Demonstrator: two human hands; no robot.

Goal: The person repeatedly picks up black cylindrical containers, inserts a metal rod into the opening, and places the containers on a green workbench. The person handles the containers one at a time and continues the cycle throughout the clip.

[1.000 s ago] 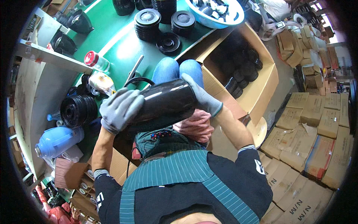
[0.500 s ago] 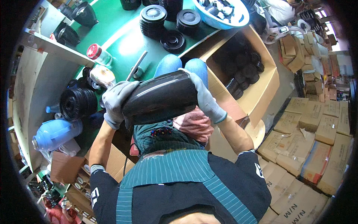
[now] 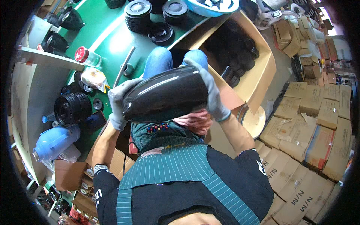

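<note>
Level above my lap lies a glossy black tapered vessel body [image 3: 165,95], wide on the right and narrower on the left. My left hand [image 3: 122,102], in a grey glove, is closed round its narrower left end. My right hand [image 3: 210,90], gloved too, clasps the wide right end from the outer side. Most of the fingers on both hands are hidden behind the vessel. Under it a pink cloth [image 3: 195,122] rests on my lap, over a dark green striped apron [image 3: 165,165].
Ahead on the green table [image 3: 108,45] stand stacked black lids [image 3: 138,18] and a red-capped jar [image 3: 87,57]. An open carton [image 3: 262,75] of black parts sits at the right, beside a round stool [image 3: 253,122]. A blue jug [image 3: 56,142] is at the left; flat cartons [image 3: 292,138] lie far right.
The whole view has shifted, so the table things sit further left and higher. The vessel has tilted and turned slightly in my hands, both of which still hold its ends.
</note>
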